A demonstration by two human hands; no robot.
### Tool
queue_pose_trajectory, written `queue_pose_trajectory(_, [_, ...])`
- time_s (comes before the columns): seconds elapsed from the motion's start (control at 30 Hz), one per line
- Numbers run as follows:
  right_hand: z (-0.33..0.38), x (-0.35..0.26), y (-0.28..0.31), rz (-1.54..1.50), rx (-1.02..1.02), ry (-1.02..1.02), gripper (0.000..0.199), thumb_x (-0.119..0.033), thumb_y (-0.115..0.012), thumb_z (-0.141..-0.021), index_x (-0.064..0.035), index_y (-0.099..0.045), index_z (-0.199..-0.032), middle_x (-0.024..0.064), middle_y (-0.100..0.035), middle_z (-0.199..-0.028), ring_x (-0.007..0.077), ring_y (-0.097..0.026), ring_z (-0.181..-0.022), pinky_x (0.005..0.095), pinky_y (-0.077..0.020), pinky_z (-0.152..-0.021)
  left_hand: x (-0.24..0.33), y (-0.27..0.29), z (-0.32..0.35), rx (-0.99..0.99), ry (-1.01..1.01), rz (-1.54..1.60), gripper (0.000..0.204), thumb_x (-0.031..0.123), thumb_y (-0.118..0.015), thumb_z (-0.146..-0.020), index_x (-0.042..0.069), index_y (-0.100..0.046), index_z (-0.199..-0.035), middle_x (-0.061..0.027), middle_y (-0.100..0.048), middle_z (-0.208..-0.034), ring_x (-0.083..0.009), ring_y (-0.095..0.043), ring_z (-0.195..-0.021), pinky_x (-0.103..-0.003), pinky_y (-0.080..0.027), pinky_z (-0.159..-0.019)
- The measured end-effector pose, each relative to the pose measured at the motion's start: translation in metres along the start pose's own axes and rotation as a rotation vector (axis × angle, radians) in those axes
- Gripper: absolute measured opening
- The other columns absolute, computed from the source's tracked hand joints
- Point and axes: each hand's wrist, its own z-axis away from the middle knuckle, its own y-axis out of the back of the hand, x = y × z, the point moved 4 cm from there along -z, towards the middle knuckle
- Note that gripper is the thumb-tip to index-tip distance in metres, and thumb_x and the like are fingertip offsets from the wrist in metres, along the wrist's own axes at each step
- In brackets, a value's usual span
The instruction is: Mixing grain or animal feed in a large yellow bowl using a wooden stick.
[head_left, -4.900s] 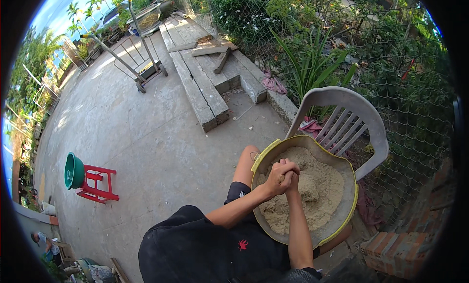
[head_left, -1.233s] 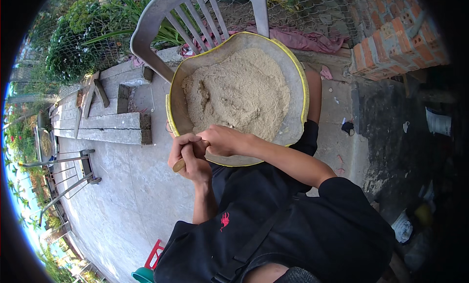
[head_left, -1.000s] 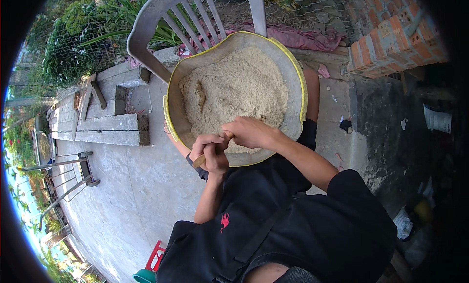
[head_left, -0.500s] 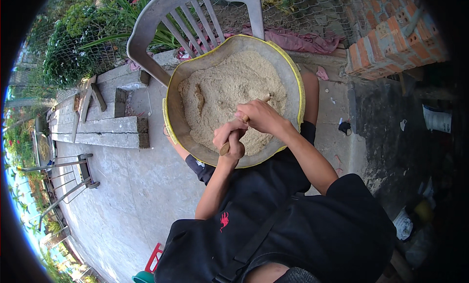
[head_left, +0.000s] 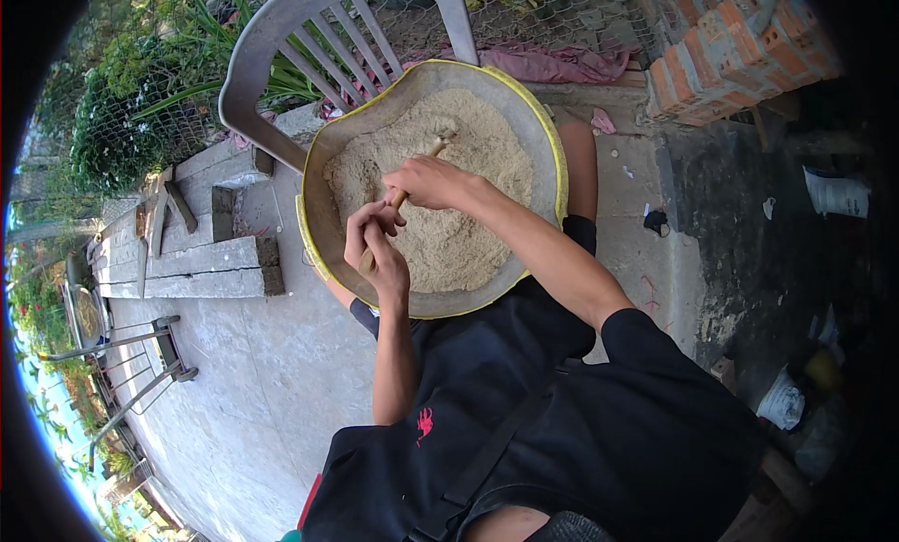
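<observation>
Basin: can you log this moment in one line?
left hand: gripping stick; right hand: gripping same stick; basin: tan powder inside

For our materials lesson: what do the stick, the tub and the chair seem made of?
Stick: probably smooth wood, given its tan colour.
Tub: perhaps dull grey plastic or rubber; its yellow rim curves unevenly.
Chair: likely matt grey plastic; slats and frame look moulded together.

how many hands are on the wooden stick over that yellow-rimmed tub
2. The left hand is toward the near end of the wooden stick; the right hand is farther along, over the pale, crumbly material. I see no others.
</observation>
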Motion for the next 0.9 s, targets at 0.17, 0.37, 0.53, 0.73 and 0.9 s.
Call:
queue_pose_trajectory(0.17, [0.049, 0.006, 0.008, 0.050, -0.002, -0.209, 0.009, -0.007, -0.057, -0.082, -0.0031, -0.065, -0.085, 0.0211, -0.066, -0.079, 0.0395, -0.065, -0.084, 0.0477, -0.0503, -0.073, -0.002, -0.022, 0.002, -0.043, 0.142, 0.288, 0.021, 0.004, -0.038, -0.098, -0.005, -0.057, -0.099, -0.0047, -0.048, -0.064, -0.0112, -0.046, -0.059, -0.026, -0.042, -0.057])
queue_pose_trajectory(0.37, [0.076, -0.037, -0.010, -0.222, 0.120, -0.113, 0.005, -0.004, -0.057, -0.080, -0.0007, -0.054, -0.080, 0.0193, -0.062, -0.071, 0.0402, -0.061, -0.070, 0.0485, -0.0452, -0.062, 0.049, -0.013, 0.017, -0.102, 0.078, -0.076, 0.021, -0.001, -0.042, -0.088, -0.006, -0.061, -0.082, -0.0070, -0.054, -0.056, -0.0074, -0.046, -0.046, -0.022, -0.035, -0.045])
queue_pose_trajectory(0.53, [0.097, -0.073, 0.007, -0.232, 0.160, -0.047, 0.016, -0.011, -0.062, -0.082, 0.0005, -0.051, -0.080, 0.0195, -0.059, -0.066, 0.0409, -0.059, -0.066, 0.0476, -0.0435, -0.060, 0.075, -0.016, 0.041, -0.264, -0.290, 0.244, 0.021, -0.001, -0.042, -0.087, -0.004, -0.059, -0.076, -0.0140, -0.059, -0.063, -0.0251, -0.057, -0.049, -0.033, -0.048, -0.049])
queue_pose_trajectory(0.73, [0.106, -0.022, -0.001, -0.221, 0.153, -0.117, 0.013, -0.012, -0.060, -0.084, -0.0007, -0.055, -0.082, 0.0182, -0.060, -0.068, 0.0375, -0.061, -0.069, 0.0436, -0.0458, -0.061, 0.042, -0.033, 0.041, -0.327, -0.198, 0.066, 0.013, -0.004, -0.047, -0.076, -0.005, -0.059, -0.075, -0.0133, -0.055, -0.057, -0.0241, -0.055, -0.047, -0.031, -0.046, -0.050])
queue_pose_trajectory(0.9, [0.068, -0.035, -0.018, -0.355, 0.002, -0.044, 0.019, -0.017, -0.060, -0.084, 0.0002, -0.053, -0.080, 0.0182, -0.058, -0.067, 0.0365, -0.058, -0.066, 0.0427, -0.0434, -0.060, 0.057, -0.021, 0.032, -0.294, -0.243, -0.201, 0.018, -0.003, -0.044, -0.079, -0.004, -0.060, -0.072, -0.0148, -0.064, -0.066, -0.0210, -0.060, -0.053, -0.027, -0.048, -0.054])
